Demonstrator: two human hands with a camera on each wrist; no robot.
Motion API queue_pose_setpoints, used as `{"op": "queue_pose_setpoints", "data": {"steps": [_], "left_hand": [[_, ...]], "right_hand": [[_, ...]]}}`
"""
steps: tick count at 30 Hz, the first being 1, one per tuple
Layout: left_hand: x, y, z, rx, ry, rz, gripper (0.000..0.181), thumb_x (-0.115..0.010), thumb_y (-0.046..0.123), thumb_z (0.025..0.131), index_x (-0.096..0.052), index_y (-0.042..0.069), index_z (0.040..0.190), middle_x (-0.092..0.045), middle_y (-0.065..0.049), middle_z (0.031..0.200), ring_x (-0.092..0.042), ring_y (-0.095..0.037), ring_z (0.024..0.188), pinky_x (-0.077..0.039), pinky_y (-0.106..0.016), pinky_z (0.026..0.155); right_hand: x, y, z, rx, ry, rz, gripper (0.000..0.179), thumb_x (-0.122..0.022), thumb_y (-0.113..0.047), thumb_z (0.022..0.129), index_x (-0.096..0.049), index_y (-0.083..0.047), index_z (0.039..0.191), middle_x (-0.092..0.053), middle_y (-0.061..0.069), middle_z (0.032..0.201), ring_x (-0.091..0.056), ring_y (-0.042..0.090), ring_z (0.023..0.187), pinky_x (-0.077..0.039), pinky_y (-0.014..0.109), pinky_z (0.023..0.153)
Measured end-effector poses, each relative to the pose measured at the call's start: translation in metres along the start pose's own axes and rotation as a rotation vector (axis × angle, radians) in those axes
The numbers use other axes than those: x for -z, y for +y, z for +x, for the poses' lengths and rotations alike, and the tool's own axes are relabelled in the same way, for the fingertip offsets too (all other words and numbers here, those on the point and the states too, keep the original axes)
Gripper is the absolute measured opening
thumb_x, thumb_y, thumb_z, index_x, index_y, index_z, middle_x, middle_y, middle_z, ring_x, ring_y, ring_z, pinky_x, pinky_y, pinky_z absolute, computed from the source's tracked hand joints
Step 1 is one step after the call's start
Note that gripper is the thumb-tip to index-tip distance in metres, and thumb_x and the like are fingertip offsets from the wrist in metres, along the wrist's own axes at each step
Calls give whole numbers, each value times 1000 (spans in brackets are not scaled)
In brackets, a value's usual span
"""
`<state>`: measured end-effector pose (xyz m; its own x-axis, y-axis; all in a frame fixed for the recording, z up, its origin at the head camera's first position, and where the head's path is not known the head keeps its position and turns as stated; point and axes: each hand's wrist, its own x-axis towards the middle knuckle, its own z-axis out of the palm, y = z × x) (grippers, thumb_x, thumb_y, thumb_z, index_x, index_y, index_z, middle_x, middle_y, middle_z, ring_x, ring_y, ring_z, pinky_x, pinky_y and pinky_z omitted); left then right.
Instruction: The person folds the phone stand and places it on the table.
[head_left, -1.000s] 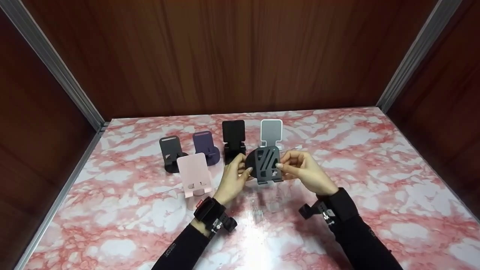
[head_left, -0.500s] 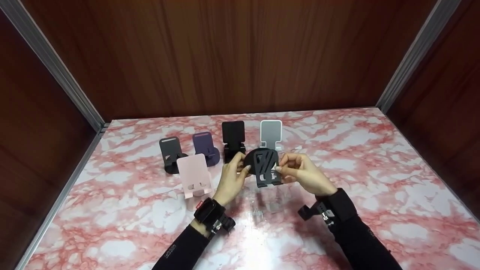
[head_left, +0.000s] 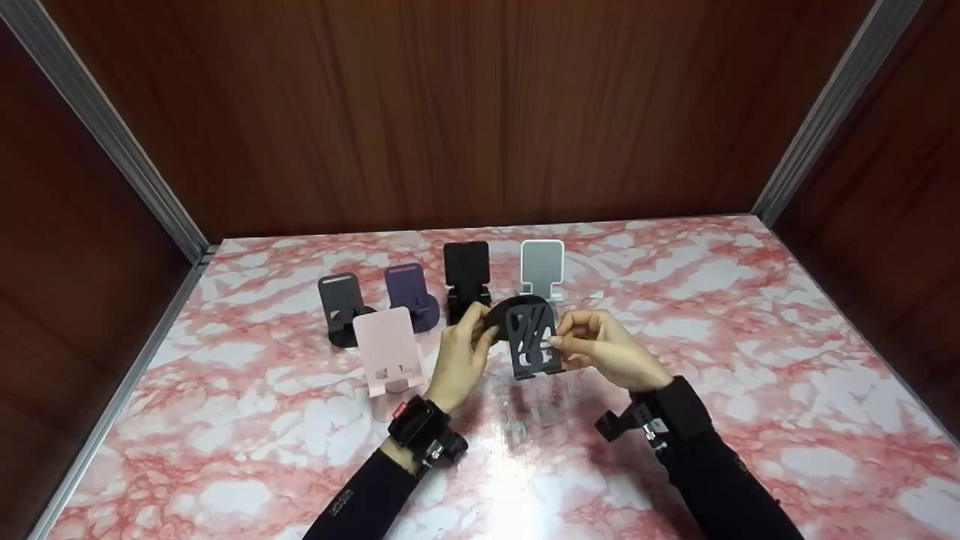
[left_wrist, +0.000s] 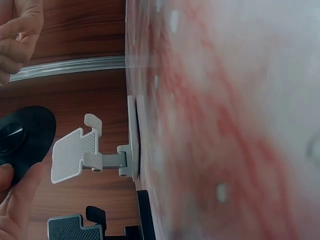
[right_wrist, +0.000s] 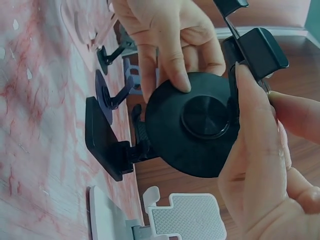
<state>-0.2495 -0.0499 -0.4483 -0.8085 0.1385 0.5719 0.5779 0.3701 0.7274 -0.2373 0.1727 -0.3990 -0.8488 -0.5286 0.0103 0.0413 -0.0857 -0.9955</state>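
Observation:
A dark phone stand [head_left: 534, 351] with slanted slots in its plate is held up over the table between both hands. My left hand [head_left: 459, 358] pinches its round base [right_wrist: 167, 132] at the edge, thumb on the disc's underside in the right wrist view. With thumb and fingers, my right hand [head_left: 611, 349] grips the slotted plate by its right side. Two lips jut from the plate's lower edge, toward me. Just behind the held stand are a black phone stand [head_left: 466, 262] and a white-rimmed grey one [head_left: 542, 264], both upright.
Left of the hands stand a pink phone stand [head_left: 388, 341], a purple one [head_left: 406, 289] and a dark grey one [head_left: 340, 294]. All rest on the red-and-white marbled table [head_left: 247, 420]. Brown wood-grain panels [head_left: 480, 112] enclose the back and sides.
The held stand has been tilted, so its round base shows narrower and its plate sits a bit lower. Both hands keep their hold, the left turning slightly. The other stands stay put.

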Motion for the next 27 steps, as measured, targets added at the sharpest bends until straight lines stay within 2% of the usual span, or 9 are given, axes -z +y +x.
{"op": "queue_pose_setpoints", "data": {"steps": [4, 15, 23, 27], "left_hand": [[1, 1, 0, -30, 14, 25, 8, -56, 4, 89, -54, 4, 97, -71, -13, 95, -68, -16, 88, -55, -21, 77], [-1, 5, -1, -82, 25, 72, 9, -57, 4, 89, -55, 5, 97, -71, -13, 93, -69, -18, 88, -56, -23, 77], [-4, 5, -1, -80, 24, 63, 9, -58, 2, 88, -54, 4, 95, -71, -10, 87, -67, -14, 80, -56, -23, 70], [-5, 4, -2, -44, -1, -5, 9, -57, 0, 88, -54, 3, 96, -71, -13, 90, -68, -16, 84, -56, -21, 71]], "right_hand": [[2, 1, 0, -2, -21, 6, 8, -59, 0, 87, -56, -6, 82, -62, 2, 79, -64, 13, 72, -58, 31, 68], [6, 0, -1, -46, -81, 17, 10, -55, 0, 88, -57, -7, 82, -62, -1, 80, -59, 8, 63, -52, 19, 57], [8, -1, -2, -66, -106, 26, 8, -54, -2, 89, -57, -8, 85, -64, -1, 81, -59, 8, 65, -51, 20, 59], [9, -1, -3, -59, -104, 35, 9, -54, -2, 90, -58, -9, 86, -63, -2, 81, -59, 8, 67, -51, 21, 60]]}}
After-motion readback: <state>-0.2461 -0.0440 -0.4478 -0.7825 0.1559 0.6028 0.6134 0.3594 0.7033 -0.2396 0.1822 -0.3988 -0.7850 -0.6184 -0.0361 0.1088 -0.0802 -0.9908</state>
